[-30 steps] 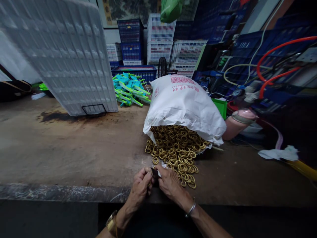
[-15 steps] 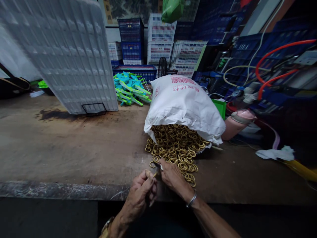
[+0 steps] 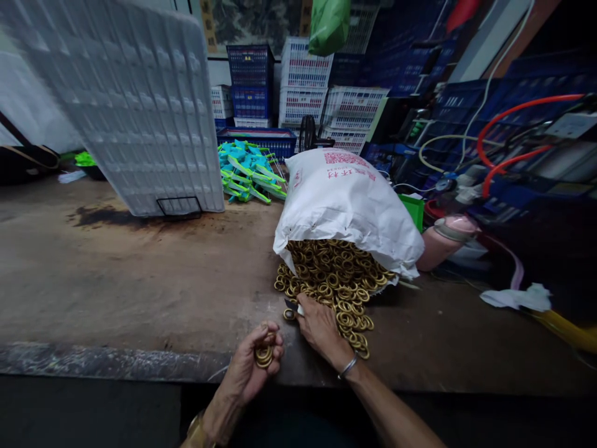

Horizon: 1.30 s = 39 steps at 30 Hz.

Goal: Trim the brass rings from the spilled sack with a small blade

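My left hand [image 3: 256, 364] is curled round several brass-coloured rings [image 3: 263, 356], which show between palm and fingers, just above the table's front edge. Closed on a small knife [image 3: 293, 305] with a dark blade and a whitish handle, my right hand [image 3: 321, 330] rests at the left side of the ring pile [image 3: 347, 305]. The blade's tip lies over a single ring [image 3: 289, 315] on the table. More rings spill from the mouth of a white woven sack [image 3: 345, 199] lying on its side. My right fingers hide most of the handle.
A ribbed translucent panel [image 3: 153, 118] stands in a black wire holder [image 3: 180, 206] at left. Turquoise and green plastic pieces [image 3: 249, 171] lie behind, before stacked crates [image 3: 303, 81]. To the right are a pink bottle [image 3: 448, 241], a crumpled white cloth [image 3: 517, 297] and orange hoses [image 3: 489, 134].
My left hand has drawn slightly left and turned, so the rings in its palm now show. The knife stays in my right hand, its blade now over the loose ring. The view has tilted up slightly.
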### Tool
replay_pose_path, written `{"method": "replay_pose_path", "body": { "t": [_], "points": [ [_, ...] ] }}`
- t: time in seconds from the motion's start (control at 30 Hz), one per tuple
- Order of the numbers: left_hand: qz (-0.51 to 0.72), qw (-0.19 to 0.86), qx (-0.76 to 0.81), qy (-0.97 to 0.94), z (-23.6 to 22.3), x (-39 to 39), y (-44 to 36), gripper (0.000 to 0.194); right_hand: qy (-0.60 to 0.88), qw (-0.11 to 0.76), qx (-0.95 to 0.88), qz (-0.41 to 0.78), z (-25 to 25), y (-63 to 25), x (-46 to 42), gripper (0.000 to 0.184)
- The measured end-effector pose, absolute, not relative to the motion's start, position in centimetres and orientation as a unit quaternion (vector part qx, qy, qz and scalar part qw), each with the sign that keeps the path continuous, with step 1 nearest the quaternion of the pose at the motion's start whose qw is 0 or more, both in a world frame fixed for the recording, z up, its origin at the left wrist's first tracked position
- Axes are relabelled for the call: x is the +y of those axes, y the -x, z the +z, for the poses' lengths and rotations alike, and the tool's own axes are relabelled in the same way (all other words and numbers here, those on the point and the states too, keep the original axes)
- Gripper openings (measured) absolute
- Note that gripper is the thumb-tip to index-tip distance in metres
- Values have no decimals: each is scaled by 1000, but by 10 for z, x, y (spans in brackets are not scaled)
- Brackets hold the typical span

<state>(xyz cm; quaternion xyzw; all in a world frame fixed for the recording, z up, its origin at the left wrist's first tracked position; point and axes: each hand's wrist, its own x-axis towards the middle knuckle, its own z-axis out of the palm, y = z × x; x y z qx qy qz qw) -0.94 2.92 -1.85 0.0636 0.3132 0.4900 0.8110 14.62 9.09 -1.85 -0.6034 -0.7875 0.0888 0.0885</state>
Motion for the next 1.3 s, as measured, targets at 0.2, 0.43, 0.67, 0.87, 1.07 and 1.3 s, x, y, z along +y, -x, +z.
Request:
{"method": "replay_pose_path", "body": {
  "t": [0.2,0.43,0.67,0.87,1.07,1.3],
  "points": [
    [494,800,337,-45,-18,35,8,16,587,147,-787,121,-21,-154,90,17],
    [510,709,443,-202,-15,42,-4,27,522,250,-781,235,-20,-155,80,14],
    [521,589,500,-362,-17,44,-13,20,490,278,-723,401,-13,-143,73,17],
    [502,581,503,-397,-18,42,-10,21,493,284,-649,506,-11,-143,75,30],
    [407,653,517,-375,-15,38,-8,34,507,300,-632,503,-14,-140,73,26],
    [428,667,492,-360,-19,37,-7,33,508,314,-609,522,-16,-139,74,22]
  ]
}}
